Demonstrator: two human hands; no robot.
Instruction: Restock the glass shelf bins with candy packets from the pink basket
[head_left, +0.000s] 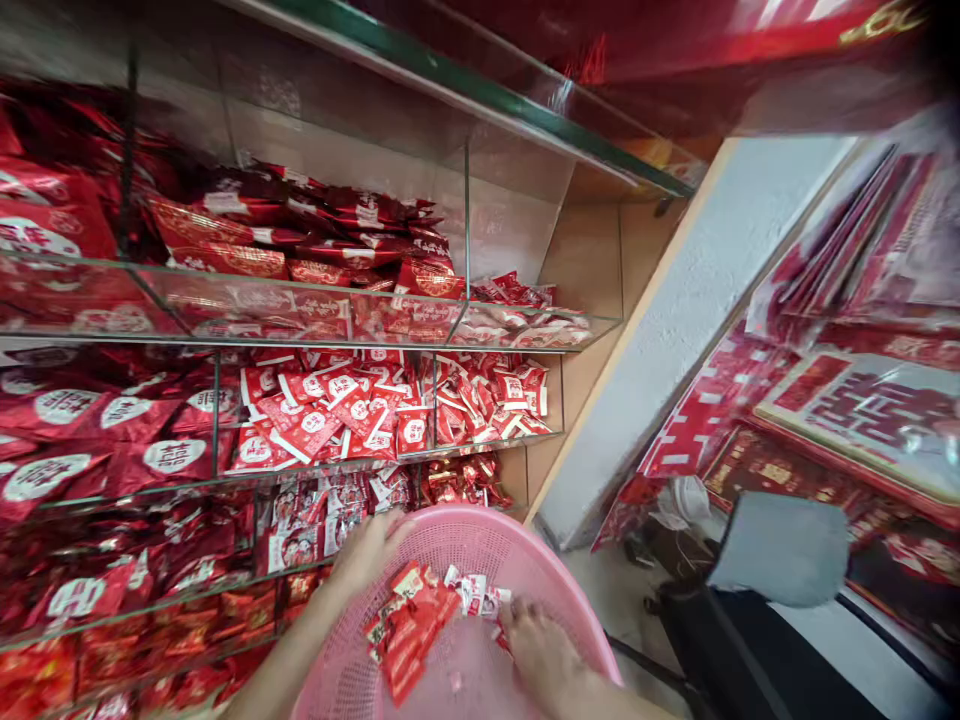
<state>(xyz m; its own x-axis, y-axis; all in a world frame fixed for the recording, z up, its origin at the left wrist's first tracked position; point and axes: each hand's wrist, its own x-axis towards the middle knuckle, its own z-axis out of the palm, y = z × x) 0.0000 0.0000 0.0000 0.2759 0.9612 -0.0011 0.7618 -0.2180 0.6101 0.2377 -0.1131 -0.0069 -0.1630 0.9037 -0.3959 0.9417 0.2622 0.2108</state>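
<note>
Left hand (pixel 369 550): forearm enters from lower left and crosses the near-left wall of the basket (pixel 465 520). The wrist is bent down and the fingers are curled just inside the rim. The fingertips are at the top of the packets (pixel 409 625). Cannot tell whether they pinch a packet or only touch it, because the hand is blurred.

Right hand (pixel 538 650): forearm enters from the bottom edge. The hand is inside the basket, palm down and knuckles up, with the fingers stretched toward upper left. It is loose and released, nothing clenched in it. The fingertips rest on the small white-and-red sachets (pixel 472 592).

Basket: pink plastic mesh, round, low in the centre of the view, directly in front of the person.

Packets: a red heap on the basket floor between the two hands, lying flat and overlapping. The sachets lie just to the right of the heap, touching it.

Shelves (pixel 300 340): glass, in tiers with upright dividers, to the left of and behind the basket. They are loaded with red stock (pixel 337 410), and the lowest tier is just beside the left hand.
</note>
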